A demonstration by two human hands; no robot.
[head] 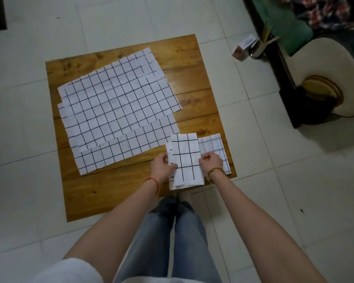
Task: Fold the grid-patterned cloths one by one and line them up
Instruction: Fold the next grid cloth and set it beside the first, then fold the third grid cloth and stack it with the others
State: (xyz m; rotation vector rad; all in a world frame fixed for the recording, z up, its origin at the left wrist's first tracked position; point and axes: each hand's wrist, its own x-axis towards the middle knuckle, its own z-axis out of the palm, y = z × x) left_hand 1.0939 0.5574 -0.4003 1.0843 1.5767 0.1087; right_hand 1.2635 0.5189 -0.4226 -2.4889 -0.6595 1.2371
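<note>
A folded white cloth with black grid lines (185, 160) lies at the near right of the wooden table (114, 193), its near end hanging slightly over the edge. My left hand (161, 165) pinches its left edge and my right hand (212, 161) pinches its right edge. Just to the right lies another folded grid cloth (212, 144), partly under my right hand. A spread-out stack of unfolded grid cloths (114, 107) covers the table's middle and left, overlapping each other.
The table stands on a pale tiled floor (253, 160). My legs in jeans (172, 231) are at its near edge. To the right sit a small box (244, 46), a metal cup with sticks (261, 44), and a cream round seat (325, 64).
</note>
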